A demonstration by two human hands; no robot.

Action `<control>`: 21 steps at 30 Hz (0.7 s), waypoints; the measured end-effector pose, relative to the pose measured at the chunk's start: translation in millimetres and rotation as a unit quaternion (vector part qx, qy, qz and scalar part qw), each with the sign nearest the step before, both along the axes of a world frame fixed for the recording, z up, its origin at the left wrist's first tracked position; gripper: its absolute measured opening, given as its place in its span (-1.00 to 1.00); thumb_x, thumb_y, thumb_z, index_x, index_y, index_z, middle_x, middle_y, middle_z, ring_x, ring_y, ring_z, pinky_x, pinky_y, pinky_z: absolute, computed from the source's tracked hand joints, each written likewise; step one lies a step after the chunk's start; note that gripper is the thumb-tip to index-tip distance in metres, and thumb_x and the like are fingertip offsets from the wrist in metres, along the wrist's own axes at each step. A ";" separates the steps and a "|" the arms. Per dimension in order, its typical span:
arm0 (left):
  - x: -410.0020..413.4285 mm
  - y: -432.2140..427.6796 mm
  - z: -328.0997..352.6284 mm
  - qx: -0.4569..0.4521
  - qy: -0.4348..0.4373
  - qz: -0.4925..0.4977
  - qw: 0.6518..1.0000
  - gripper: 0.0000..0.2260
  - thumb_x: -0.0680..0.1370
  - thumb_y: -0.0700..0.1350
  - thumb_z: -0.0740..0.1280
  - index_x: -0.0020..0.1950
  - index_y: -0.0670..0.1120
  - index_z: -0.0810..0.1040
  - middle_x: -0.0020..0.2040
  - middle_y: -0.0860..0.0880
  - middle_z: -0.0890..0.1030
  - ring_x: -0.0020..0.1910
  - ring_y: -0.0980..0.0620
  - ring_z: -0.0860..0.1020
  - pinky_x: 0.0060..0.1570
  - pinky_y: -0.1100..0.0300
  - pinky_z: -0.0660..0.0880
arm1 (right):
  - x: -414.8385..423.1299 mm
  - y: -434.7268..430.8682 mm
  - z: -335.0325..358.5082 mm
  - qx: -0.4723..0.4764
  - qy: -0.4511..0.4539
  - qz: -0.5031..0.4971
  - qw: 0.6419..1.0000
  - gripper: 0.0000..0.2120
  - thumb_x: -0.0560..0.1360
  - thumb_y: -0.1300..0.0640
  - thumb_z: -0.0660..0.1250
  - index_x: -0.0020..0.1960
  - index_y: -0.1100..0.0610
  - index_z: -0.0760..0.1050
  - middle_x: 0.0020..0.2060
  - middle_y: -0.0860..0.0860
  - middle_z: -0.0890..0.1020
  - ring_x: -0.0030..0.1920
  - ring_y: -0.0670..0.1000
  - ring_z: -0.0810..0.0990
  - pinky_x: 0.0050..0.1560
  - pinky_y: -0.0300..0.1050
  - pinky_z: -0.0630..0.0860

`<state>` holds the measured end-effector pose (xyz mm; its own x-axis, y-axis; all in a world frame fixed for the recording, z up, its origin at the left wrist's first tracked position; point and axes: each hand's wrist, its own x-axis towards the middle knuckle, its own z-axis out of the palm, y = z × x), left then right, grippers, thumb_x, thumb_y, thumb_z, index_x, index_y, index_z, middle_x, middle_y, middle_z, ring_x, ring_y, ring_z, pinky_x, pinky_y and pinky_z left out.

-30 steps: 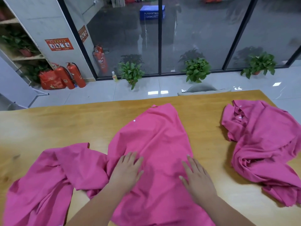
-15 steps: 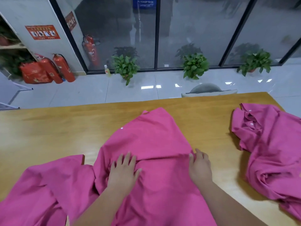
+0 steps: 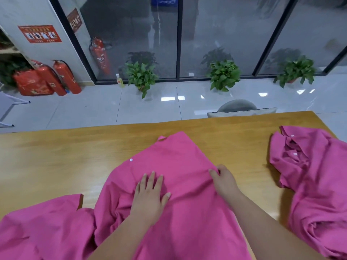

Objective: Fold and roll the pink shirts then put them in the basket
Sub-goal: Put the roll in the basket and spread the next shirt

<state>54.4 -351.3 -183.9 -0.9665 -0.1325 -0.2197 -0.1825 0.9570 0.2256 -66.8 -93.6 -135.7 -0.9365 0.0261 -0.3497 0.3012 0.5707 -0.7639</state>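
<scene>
A pink shirt point(image 3: 174, 162) lies spread on the wooden table point(image 3: 56, 162) in front of me, its sleeve trailing off to the lower left. My left hand point(image 3: 150, 194) rests flat on its middle with fingers apart. At the shirt's right edge my right hand point(image 3: 223, 179) has its fingers curled on the fabric, pinching the hem. A second pink shirt point(image 3: 317, 181) lies crumpled at the table's right end, white buttons showing. No basket is in view.
A grey chair back point(image 3: 238, 107) stands behind the table's far edge. Beyond it are a tiled floor, three potted plants point(image 3: 223, 74) along a glass wall, and red fire extinguishers point(image 3: 63, 77) at the left.
My right hand slid from flat on the shirt out to its right edge and curled onto the hem. My view tilted down slightly. The left hand stayed flat.
</scene>
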 end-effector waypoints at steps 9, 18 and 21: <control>-8.0 3.8 -10.9 -0.033 0.003 -0.056 0.998 -0.28 0.61 0.40 0.04 0.72 0.17 0.00 0.74 0.02 -0.14 0.70 -0.15 -0.18 0.66 -0.17 -0.05 | -66.7 73.3 29.1 -0.171 -0.080 -0.158 0.969 -0.81 0.51 0.36 0.41 0.00 0.10 0.57 -0.13 0.04 0.65 -0.36 -0.05 0.44 -0.40 -0.14 0.36; -19.6 6.9 -19.4 -0.062 0.025 0.012 0.998 -0.28 0.65 0.41 0.03 0.73 0.08 0.08 0.74 -0.13 -0.04 0.71 -0.19 -0.11 0.62 -0.25 -0.01 | -100.9 -9.3 -22.5 0.138 0.055 0.122 0.981 -0.54 0.66 -0.01 0.35 0.50 0.16 0.46 0.32 0.18 0.54 0.27 0.22 0.59 0.33 0.07 0.50; -17.8 2.1 -31.2 -0.084 0.020 -0.015 0.996 -0.24 0.64 0.39 0.10 0.73 0.03 0.06 0.73 -0.15 -0.03 0.71 -0.23 -0.05 0.58 -0.28 0.04 | -114.2 -34.1 -30.5 0.175 0.034 0.124 0.976 -0.57 0.64 -0.13 0.35 0.41 0.09 0.51 0.26 0.12 0.58 0.23 0.20 0.61 0.25 0.08 0.55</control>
